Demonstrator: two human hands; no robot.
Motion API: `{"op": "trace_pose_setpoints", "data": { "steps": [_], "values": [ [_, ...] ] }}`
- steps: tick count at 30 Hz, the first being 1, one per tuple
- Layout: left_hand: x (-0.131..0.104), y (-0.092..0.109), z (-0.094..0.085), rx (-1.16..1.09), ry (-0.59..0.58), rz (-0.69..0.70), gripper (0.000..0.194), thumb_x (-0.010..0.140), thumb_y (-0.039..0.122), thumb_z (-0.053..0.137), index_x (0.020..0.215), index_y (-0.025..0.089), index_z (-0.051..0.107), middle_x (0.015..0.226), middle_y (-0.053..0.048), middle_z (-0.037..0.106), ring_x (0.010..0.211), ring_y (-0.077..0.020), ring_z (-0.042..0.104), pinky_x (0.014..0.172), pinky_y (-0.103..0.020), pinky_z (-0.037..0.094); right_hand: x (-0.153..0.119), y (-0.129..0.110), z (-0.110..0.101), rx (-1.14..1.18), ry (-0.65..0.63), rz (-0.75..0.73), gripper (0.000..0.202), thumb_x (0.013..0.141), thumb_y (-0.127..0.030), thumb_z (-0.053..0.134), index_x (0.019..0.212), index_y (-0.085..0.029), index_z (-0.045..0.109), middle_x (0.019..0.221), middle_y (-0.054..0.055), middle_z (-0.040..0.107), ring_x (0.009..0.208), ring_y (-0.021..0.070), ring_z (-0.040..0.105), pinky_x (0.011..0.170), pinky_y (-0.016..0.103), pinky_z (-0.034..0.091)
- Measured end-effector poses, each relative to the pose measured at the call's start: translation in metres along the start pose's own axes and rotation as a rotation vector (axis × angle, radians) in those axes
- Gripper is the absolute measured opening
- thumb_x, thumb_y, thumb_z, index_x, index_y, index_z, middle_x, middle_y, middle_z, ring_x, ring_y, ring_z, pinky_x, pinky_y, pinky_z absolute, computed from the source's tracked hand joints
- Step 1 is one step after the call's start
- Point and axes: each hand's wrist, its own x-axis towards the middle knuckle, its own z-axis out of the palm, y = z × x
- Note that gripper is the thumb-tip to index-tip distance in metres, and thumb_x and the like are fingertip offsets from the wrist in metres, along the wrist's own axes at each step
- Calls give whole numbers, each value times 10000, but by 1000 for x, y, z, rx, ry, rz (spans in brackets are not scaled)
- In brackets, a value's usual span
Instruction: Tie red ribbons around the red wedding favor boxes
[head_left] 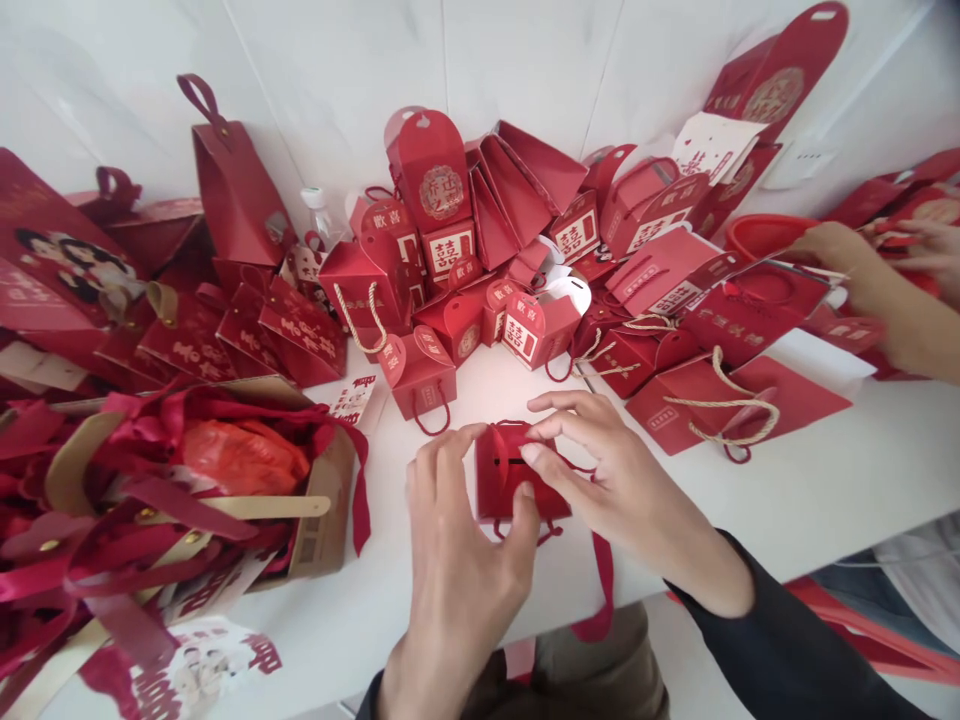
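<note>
Small red box [514, 480] gripped by left hand [450, 560] and right hand [600, 470], top unclosed; finished boxes [480, 300] piled at 12 o'clock.

Your left hand [457, 560] and right hand [615, 480] both grip a small red box [504, 478] on the white table [862, 480]. A red ribbon [602, 590] trails from the box over the table edge. A pile of red gift boxes [487, 270] lies beyond it. A cardboard box of ribbons [322, 520] sits to your left. Another person's hand [840, 250] reaches in at far right
</note>
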Motion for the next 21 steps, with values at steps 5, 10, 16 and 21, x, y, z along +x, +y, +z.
{"op": "trace_pose_setpoints", "data": {
  "steps": [5, 10, 16, 21],
  "values": [
    [-7, -8, 0, -126, -13, -189, 312, 966, 264, 559, 1275, 224, 538, 994, -45, 618, 890, -197, 605, 816, -370, 514, 1, 0, 8, -203, 24, -97, 127, 986, -176, 575, 926, -179, 687, 1173, 161, 665, 1183, 310, 602, 1027, 529, 515],
    [-7, -9, -1, -260, -12, -265, 307, 971, 284, 568, 1273, 233, 541, 1025, -36, 622, 913, -178, 605, 848, -354, 502, 5, -5, 15, -268, 6, -113, 124, 949, -119, 610, 879, -170, 699, 1168, 167, 680, 1151, 334, 618, 1015, 562, 518],
    [-7, -8, -1, -298, -1, -277, 300, 964, 314, 592, 1250, 226, 571, 1008, -31, 645, 909, -170, 616, 844, -324, 498, 10, -9, 22, -219, -17, -99, 137, 934, -79, 633, 864, -174, 703, 1123, 131, 675, 1124, 315, 611, 1015, 540, 521],
    [3, -11, -5, -434, -30, -391, 225, 985, 390, 563, 1093, 208, 640, 1024, -44, 693, 924, -171, 641, 823, -295, 500, 11, -9, 26, -174, -30, -124, 114, 963, -105, 649, 905, -170, 723, 1095, 118, 669, 1118, 299, 597, 1021, 506, 511]
  ]
}}
